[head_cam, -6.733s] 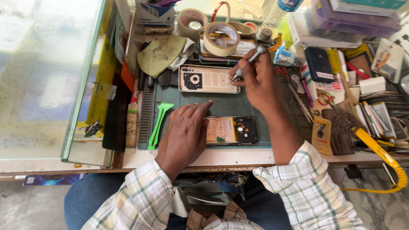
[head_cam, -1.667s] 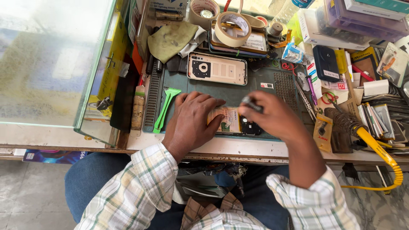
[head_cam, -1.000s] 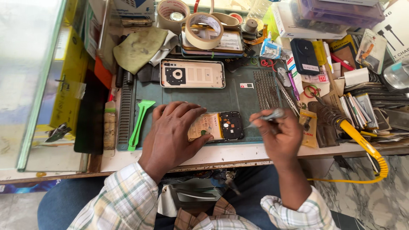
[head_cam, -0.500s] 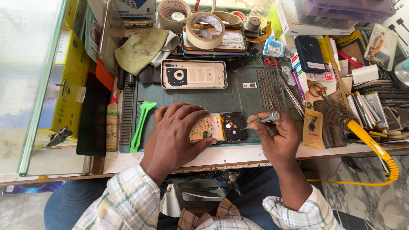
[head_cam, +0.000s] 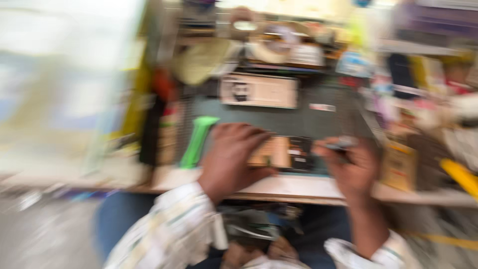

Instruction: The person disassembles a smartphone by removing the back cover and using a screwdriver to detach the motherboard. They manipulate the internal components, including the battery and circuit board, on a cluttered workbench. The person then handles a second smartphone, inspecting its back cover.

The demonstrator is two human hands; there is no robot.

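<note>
On the counter [head_cam: 298, 187], the opened phone [head_cam: 284, 152] lies between the left hand [head_cam: 231, 157] and right hand [head_cam: 351, 167]; a back cover [head_cam: 259, 90] lies behind it, a pry tool [head_cam: 196, 142] to its left

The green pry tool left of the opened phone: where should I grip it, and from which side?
Probably by the upper half of the green pry tool, coming in from its left. It lies lengthwise, roughly pointing away from the person, and the left hand crowds its right side, pressing on the opened phone. The picture is blurred, so its exact shape is unclear.
</note>
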